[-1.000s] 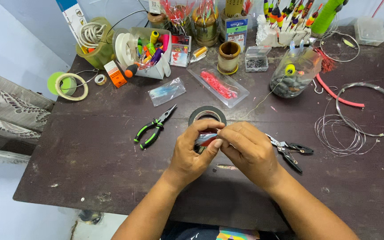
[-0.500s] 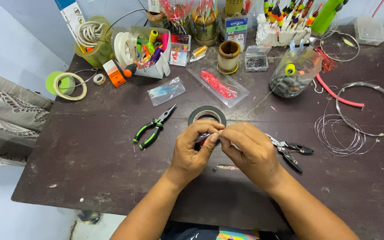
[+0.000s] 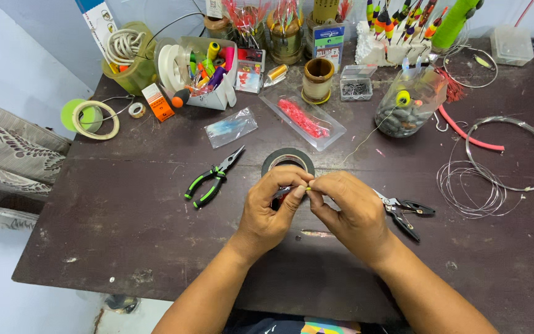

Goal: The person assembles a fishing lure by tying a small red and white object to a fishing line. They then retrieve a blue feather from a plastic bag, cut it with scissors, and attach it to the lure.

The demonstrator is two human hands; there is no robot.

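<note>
Head view: I am pinching a tiny yellow bead [image 3: 308, 189] between the fingertips of my left hand [image 3: 271, 213] and my right hand [image 3: 348, 210], both pressed together at the tips, the bead lying midway, equally near each. Just behind them is lying a black tape roll [image 3: 288, 161], green-handled pliers [image 3: 212, 178] to its left, coiled wire [image 3: 474, 185] farther right.
</note>
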